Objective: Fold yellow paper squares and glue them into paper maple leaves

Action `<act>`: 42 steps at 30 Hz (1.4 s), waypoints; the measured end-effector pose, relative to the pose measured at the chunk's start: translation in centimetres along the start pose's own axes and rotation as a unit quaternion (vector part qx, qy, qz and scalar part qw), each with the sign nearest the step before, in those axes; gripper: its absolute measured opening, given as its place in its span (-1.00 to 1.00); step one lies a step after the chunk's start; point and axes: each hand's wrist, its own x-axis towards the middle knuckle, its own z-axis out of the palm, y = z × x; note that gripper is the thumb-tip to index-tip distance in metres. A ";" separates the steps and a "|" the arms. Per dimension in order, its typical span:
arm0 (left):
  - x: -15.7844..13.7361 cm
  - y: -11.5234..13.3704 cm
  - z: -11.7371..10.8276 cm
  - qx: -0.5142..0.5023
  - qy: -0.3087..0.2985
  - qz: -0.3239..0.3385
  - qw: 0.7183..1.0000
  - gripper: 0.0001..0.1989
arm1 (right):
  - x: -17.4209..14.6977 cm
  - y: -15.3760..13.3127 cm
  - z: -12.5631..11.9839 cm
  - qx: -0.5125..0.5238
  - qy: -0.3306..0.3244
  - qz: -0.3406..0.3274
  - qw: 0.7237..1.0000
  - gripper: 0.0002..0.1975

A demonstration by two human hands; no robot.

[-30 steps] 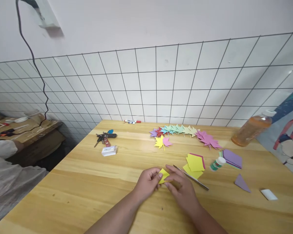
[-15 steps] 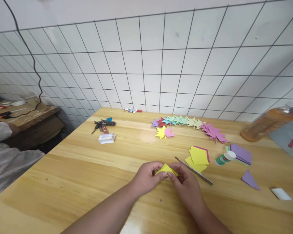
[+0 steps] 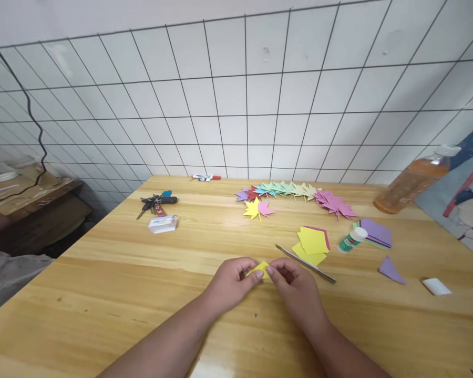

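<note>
A small folded piece of yellow paper [image 3: 264, 268] is pinched between my two hands above the table. My left hand [image 3: 233, 279] grips its left side, thumb in front and fingers behind. On the other side, my right hand [image 3: 295, 282] holds the paper's right edge the same way; the fingers hide much of it. Just beyond my right hand lies a thin metal blade-like strip [image 3: 306, 263], beside a stack of yellow paper sheets [image 3: 314, 241]. Farther back is a leaf of folded yellow and pink paper [image 3: 254, 209].
Folded paper leaves [image 3: 286, 190] form a row near the tiled wall. To the right are a glue stick [image 3: 352, 240], purple paper [image 3: 376, 232], a purple triangle [image 3: 391, 271], a white eraser [image 3: 436, 286] and a bottle [image 3: 415, 181]. Keys [image 3: 157, 202] and a small box [image 3: 163, 224] lie left.
The view has turned slightly right, so the table things appear farther left. Both hands still hold the yellow paper, which now shows as a smaller, flatter shape between the fingers.
</note>
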 end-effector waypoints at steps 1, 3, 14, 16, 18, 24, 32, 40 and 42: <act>0.0 0.0 0.0 0.003 -0.003 0.002 1.000 -0.67 | 0.0 -0.1 0.0 0.003 0.000 0.001 1.000 -0.76; 0.0 -0.1 0.1 -0.001 -0.006 0.001 1.000 -0.67 | 0.0 -0.2 0.0 0.006 0.001 0.002 1.000 -0.76; -0.2 0.0 0.0 -0.017 -0.014 -0.004 1.000 -0.69 | -0.2 -0.8 0.0 0.033 -0.001 0.020 0.999 -0.77; -0.2 0.1 0.1 -0.014 -0.015 -0.004 1.000 -0.69 | -0.2 -0.7 0.0 0.037 0.001 0.019 0.999 -0.77; -0.2 0.2 0.1 -0.011 -0.016 -0.006 1.000 -0.68 | -0.2 -0.6 0.0 0.038 0.003 0.016 0.999 -0.77; -0.1 0.3 0.0 0.000 -0.013 -0.009 1.000 -0.66 | -0.2 -0.6 -0.1 0.035 0.004 0.015 0.999 -0.77; 0.0 0.3 -0.1 0.041 -0.018 -0.005 0.999 -0.66 | 0.0 -0.6 0.0 0.048 0.001 0.011 0.999 -0.79; -0.1 0.3 -0.2 0.031 -0.021 0.000 0.999 -0.66 | -0.2 -0.8 -0.1 0.036 0.005 0.017 0.999 -0.78; -0.1 0.4 -0.2 -0.002 -0.017 -0.006 1.000 -0.67 | -0.3 -0.9 -0.1 0.040 0.005 0.013 0.999 -0.80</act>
